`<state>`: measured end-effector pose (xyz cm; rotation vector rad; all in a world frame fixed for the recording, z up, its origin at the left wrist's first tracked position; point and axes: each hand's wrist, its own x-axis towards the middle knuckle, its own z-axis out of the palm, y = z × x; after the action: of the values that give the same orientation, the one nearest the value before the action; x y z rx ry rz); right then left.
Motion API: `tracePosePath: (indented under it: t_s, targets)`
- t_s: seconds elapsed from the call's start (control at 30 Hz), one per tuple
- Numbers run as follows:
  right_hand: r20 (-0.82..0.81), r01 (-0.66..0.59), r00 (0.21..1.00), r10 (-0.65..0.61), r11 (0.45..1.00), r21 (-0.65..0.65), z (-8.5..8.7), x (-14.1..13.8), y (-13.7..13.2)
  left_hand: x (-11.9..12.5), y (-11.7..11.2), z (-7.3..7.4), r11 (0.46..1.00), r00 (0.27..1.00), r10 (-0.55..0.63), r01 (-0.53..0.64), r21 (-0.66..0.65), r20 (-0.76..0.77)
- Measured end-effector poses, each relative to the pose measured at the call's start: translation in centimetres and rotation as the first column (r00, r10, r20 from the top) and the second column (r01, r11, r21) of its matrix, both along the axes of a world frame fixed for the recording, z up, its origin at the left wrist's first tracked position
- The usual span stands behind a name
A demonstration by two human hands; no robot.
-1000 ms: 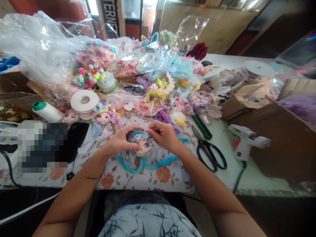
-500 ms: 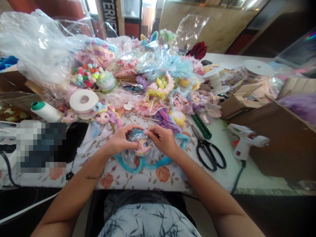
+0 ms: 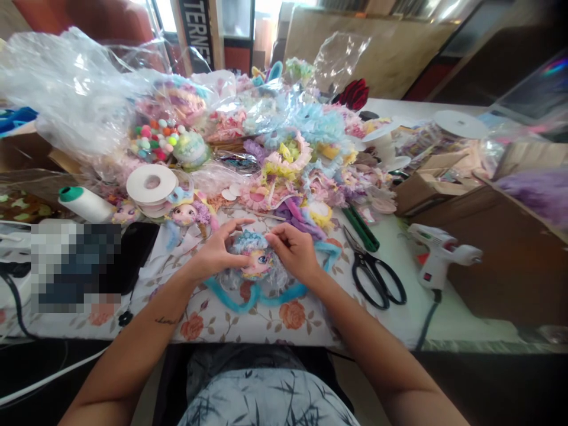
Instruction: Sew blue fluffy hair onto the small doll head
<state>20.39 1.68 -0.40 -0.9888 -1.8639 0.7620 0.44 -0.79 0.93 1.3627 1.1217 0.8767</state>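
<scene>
A round doll-face ornament (image 3: 258,264) with a blue eye and pale blue frills lies between my hands on the flowered cloth. My left hand (image 3: 219,251) grips its left side, thumb across the face and fingers around the upper edge. At its upper right edge, my right hand (image 3: 293,251) pinches the frill between thumb and bent fingers; anything smaller in that pinch is hidden. Sheer whitish frill spreads below the face. Underneath runs a fuzzy turquoise strip (image 3: 237,303), curving out on both sides of the ornament.
Black-handled scissors (image 3: 377,278), a green box cutter (image 3: 361,229) and a white glue gun (image 3: 437,257) lie to the right, beside a cardboard box (image 3: 501,254). White ribbon spool (image 3: 151,183), thread cone (image 3: 84,203) and a black phone (image 3: 135,251) sit left. Frilly trims are heaped behind.
My right hand has shifted slightly right and down along the ornament's edge. My left hand still grips the ornament, its upper fingers raised slightly, showing more of the blue top.
</scene>
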Motion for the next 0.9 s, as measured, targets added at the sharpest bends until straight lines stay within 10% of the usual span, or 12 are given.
tracePosePath:
  t_s: [0.33, 0.9]
  targets:
    - [-0.246, -0.214, 0.962, 0.116, 0.882, -0.42, 1.5, 1.1, 0.4, 0.2, 0.1, -0.4, 0.992, 0.994, 0.01, -0.024, -0.12, -0.111]
    - [0.043, -0.028, 0.999, 0.027, 0.999, 0.017, 0.8, 0.3, 0.3, 0.7, -0.1, -0.2, 0.989, 0.993, 0.089, -0.096, -0.11, -0.074]
